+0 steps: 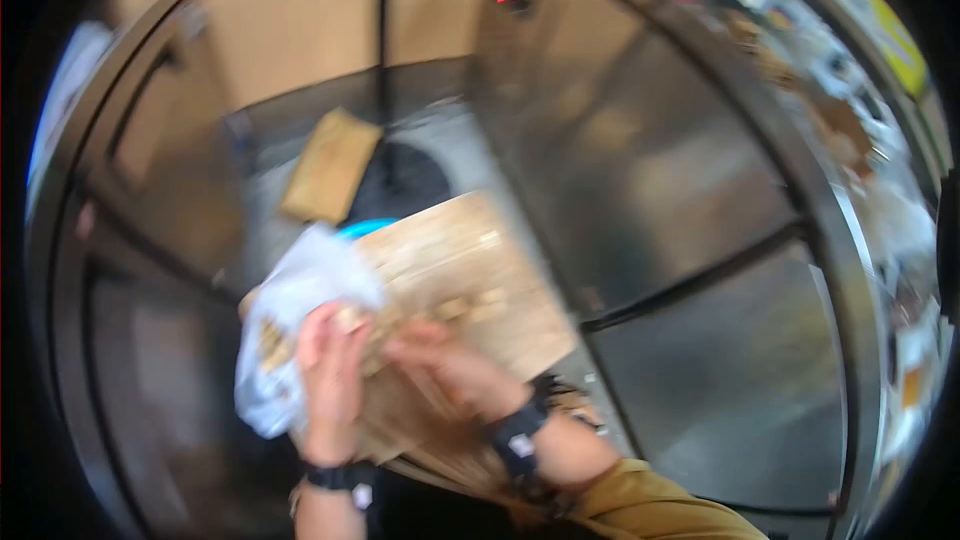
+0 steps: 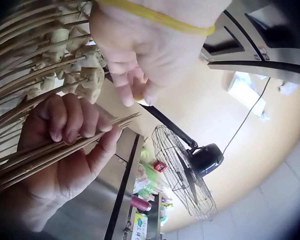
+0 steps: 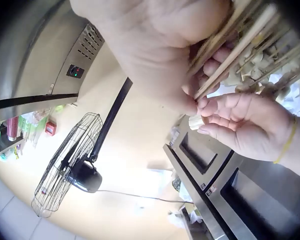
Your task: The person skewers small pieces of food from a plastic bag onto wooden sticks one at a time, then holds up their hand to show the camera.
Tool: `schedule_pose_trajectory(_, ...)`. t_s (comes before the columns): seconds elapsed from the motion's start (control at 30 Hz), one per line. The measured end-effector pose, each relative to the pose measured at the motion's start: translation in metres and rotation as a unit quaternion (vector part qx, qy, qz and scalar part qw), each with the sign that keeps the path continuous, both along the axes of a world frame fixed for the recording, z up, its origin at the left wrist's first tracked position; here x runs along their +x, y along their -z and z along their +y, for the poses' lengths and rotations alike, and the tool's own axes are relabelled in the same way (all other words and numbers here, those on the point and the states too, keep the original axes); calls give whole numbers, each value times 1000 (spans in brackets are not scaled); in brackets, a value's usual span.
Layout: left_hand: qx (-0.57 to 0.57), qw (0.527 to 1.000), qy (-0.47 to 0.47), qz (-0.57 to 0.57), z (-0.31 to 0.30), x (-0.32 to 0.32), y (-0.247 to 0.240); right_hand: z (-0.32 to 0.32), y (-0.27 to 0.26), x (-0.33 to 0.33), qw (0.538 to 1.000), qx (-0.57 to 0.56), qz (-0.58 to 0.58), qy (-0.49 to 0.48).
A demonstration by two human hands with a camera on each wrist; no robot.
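My left hand [image 1: 335, 370] pinches a small pale chunk of food [image 3: 195, 121] between thumb and fingertips, beside the white plastic bag [image 1: 320, 270]. My right hand [image 1: 450, 365] grips a bundle of thin wooden skewers [image 2: 50, 157], their tips poking out past its thumb toward the left hand. The fingertips of both hands are close together in the right wrist view. Several pale chunks threaded on skewers [image 2: 92, 57] lie beside the hands. More pieces [image 1: 470, 305] rest on the light brown board [image 1: 530, 325], blurred in the head view. What the chunks are I cannot tell.
A standing fan [image 2: 182, 170] rises beyond the board, its round black base [image 1: 420, 180] on the floor. Near it lies a yellowish box [image 1: 330, 165]. Steel cabinets [image 1: 650, 160] flank both sides. Cluttered shelves [image 1: 880, 190] run along the far right.
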State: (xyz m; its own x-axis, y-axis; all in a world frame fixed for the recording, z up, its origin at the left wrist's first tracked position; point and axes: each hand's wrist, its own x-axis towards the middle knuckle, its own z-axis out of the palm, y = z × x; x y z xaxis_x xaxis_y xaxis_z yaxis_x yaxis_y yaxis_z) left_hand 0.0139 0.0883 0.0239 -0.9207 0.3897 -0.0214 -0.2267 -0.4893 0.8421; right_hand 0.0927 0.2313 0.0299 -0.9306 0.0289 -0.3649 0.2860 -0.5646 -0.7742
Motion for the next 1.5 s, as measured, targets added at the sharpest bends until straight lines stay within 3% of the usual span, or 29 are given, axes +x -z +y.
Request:
schedule_pose_trajectory(0.07,32,999,10,-22,4,-3,-4,3,3,-2,1000,23,-14,10)
schedule_pose_trajectory(0.1,41,999,18,-30,5,-5,-4,2,-1,-3,999,-37,-11,21)
schedule_pose_trajectory(0.2,64,996,30,-45,2,-7,-9,1,-4,-2,998,-57,22,7)
schedule_pose_trajectory(0.5,68,995,27,-63,0,-8,-12,-1,-9,-2,999,44,-13,14)
schedule_pose_trajectory(0.9,74,996,19,-47,4,-7,-12,-10,-11,-2,998,50,35,16)
schedule_pose_trajectory(1.5,57,998,-29,-11,10,-2,-13,-5,-16,-4,995,76,14,-56)
